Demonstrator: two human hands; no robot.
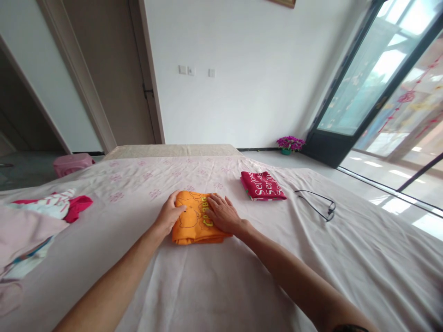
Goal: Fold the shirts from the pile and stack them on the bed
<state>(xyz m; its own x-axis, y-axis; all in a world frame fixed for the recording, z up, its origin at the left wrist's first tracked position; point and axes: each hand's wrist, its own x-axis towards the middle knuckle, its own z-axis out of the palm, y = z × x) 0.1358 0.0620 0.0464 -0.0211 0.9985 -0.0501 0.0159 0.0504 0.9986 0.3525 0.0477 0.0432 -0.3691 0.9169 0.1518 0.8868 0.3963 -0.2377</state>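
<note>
A folded orange T-shirt (194, 220) with a line drawing and yellow letters lies on the bedspread in front of me. My left hand (169, 213) holds its left edge, thumb on top and the other fingers along the side, partly hidden. Flat on its right part rests my right hand (223, 213), fingers stretched out and slightly apart. Beyond and to the right of my right hand sits a folded dark red garment (263, 186) with white lettering, apart from the orange one.
Black-framed glasses (320, 207) lie on the pale bedspread (204, 286) at right. A loose heap of clothes (31, 230) is at far left. A pink stool (73, 163) stands behind the bed's left side, and purple flowers (290, 144) stand by the glass door (349, 92).
</note>
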